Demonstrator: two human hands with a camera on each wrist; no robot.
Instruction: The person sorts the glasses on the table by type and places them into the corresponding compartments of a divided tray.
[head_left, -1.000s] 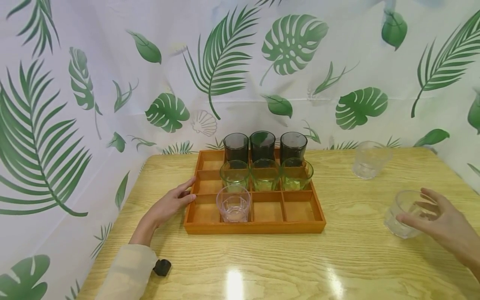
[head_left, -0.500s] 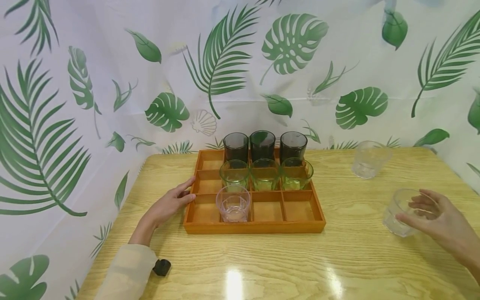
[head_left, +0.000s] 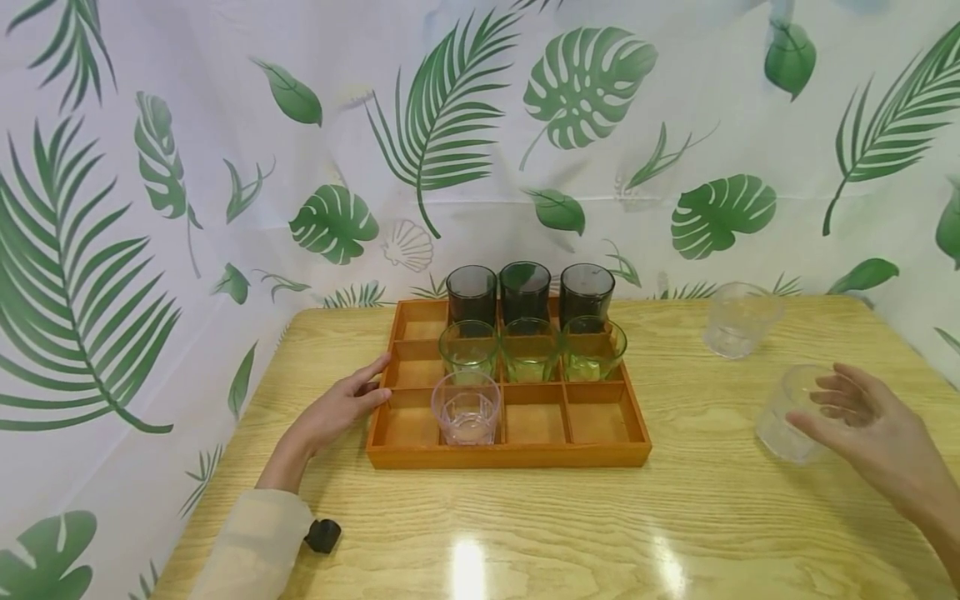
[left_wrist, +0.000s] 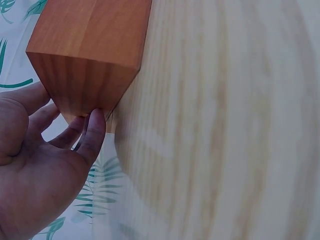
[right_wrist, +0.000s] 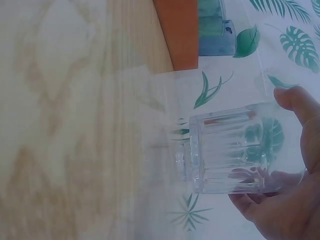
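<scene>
My right hand point(head_left: 888, 437) holds a clear glass point(head_left: 782, 429) by its side, thumb on one side and fingers on the other. In the right wrist view, the clear glass point(right_wrist: 230, 150) shows a ribbed wall, and its base appears raised off the table. My left hand point(head_left: 337, 412) touches the left wall of a wooden compartment tray point(head_left: 510, 455) with fairly straight fingers; in the left wrist view its fingertips point(left_wrist: 96, 122) lie against the wood. A pinkish clear glass point(head_left: 468, 417) stands in the tray's front row, second compartment from the left.
Behind it stand three green glasses point(head_left: 531, 354) in the middle row and three dark glasses point(head_left: 525, 292) in the back row. Another clear glass point(head_left: 738, 321) stands on the table point(head_left: 570, 533) at the back right. A leaf-patterned cloth point(head_left: 480, 125) hangs behind.
My right hand has closed in on the clear glass and moved it slightly up and to the left. The left hand and the tray have stayed in place.
</scene>
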